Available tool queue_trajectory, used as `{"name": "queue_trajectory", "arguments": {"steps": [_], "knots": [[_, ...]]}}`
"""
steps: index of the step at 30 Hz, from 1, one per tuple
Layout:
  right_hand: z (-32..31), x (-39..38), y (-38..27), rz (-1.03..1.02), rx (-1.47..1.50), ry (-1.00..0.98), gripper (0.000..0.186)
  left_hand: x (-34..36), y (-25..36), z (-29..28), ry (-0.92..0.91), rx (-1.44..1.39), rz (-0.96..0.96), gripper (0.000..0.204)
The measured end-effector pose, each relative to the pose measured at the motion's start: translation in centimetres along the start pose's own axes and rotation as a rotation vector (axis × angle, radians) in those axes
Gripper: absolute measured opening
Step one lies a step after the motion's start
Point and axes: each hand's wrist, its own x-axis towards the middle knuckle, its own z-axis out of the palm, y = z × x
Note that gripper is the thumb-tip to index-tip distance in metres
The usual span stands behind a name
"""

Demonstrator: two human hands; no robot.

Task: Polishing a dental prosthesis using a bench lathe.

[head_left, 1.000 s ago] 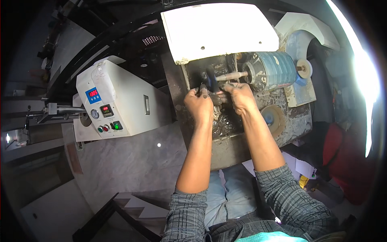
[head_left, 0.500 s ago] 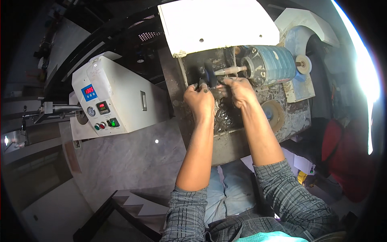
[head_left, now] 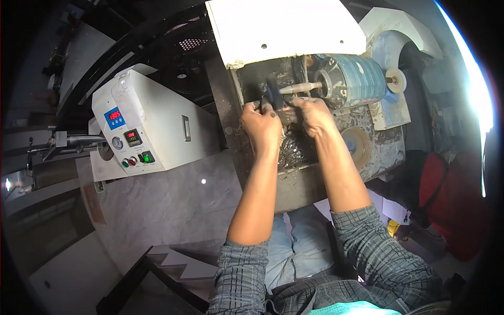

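Note:
My left hand [head_left: 261, 125] is closed just below a dark, blurred buffing wheel [head_left: 273, 93]. To its right my right hand [head_left: 316, 116] is closed too, thumb and finger pinched together. Between the two hands, near the wheel's lower edge, sits a small piece that I cannot make out. The fingers hide most of it. A pale tapered spindle [head_left: 300, 88] joins the wheel to a blue motor [head_left: 361, 80]. Dark smudges mark my fingertips.
A white hood [head_left: 286, 31] hangs over the wheel. On the motor's far end is a pale wheel [head_left: 396, 81]; a round tan disc [head_left: 355, 147] lies below the motor. At left stands a white machine [head_left: 157, 121] with lit displays. A red cloth-like thing [head_left: 451, 210] is at right.
Both hands stay by the wheel with little movement. The whole view has shifted slightly.

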Motion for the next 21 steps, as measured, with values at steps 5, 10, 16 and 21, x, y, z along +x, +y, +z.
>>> {"name": "queue_trajectory", "arguments": {"steps": [5,10,16,21], "knots": [[-1.0,0.5,0.6,-0.046,0.049,-0.053,0.015,-0.5,0.6,0.1,-0.022,-0.247,-0.136,0.006],[-0.5,0.4,0.2,-0.019,-0.045,-0.033,0.015,0.1,-0.1,-0.2,0.005,-0.155,-0.096,0.008],[0.5,-0.6,0.0,-0.017,-0.087,-0.063,0.015,1.3,-2.4,-0.9,0.016,-0.101,0.009,0.004],[-2.7,-2.7,1.8,-0.542,-0.911,-0.093,0.026,-2.1,-2.4,-3.9,-0.162,0.201,0.056,0.020]]}}
